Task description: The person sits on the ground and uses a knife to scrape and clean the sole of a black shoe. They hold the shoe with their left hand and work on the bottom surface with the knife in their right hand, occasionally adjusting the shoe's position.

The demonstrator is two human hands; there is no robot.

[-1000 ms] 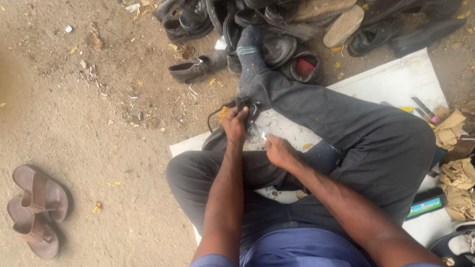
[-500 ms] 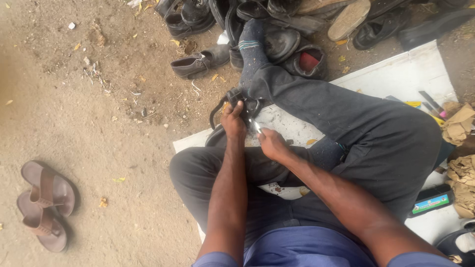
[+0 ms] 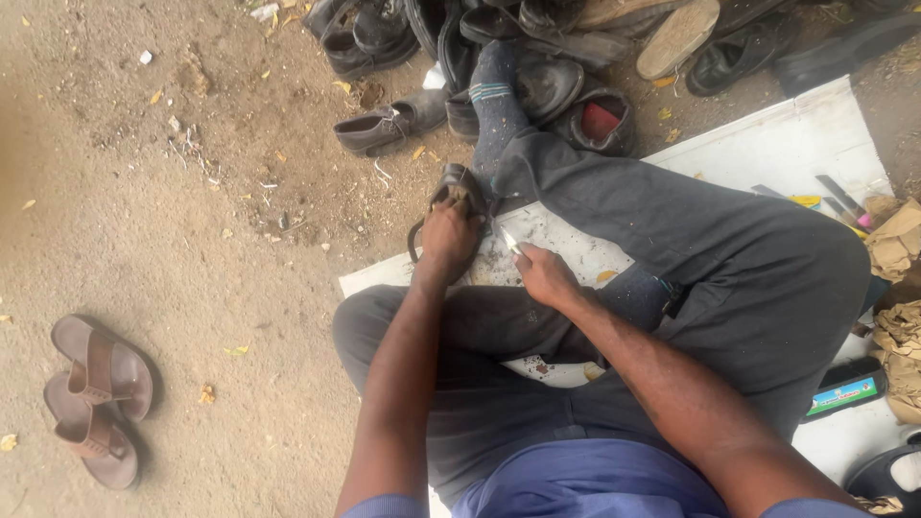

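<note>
I see the left hand (image 3: 451,235) closed over a dark shoe (image 3: 459,184), pinning it at the near left edge of the white board (image 3: 767,144), just beside the socked foot (image 3: 494,91); this grip seems meant to steady the shoe for work. The right hand (image 3: 542,273) is curled around a small pale tool (image 3: 508,240), tip aimed at the shoe; tool type unclear. Legs folded across the board keep the work close. Shoe pile (image 3: 537,48) lies beyond the board's far edge; more tools (image 3: 835,197) at its right edge. Brown sandals (image 3: 96,398) sit well apart on the dirt.
</note>
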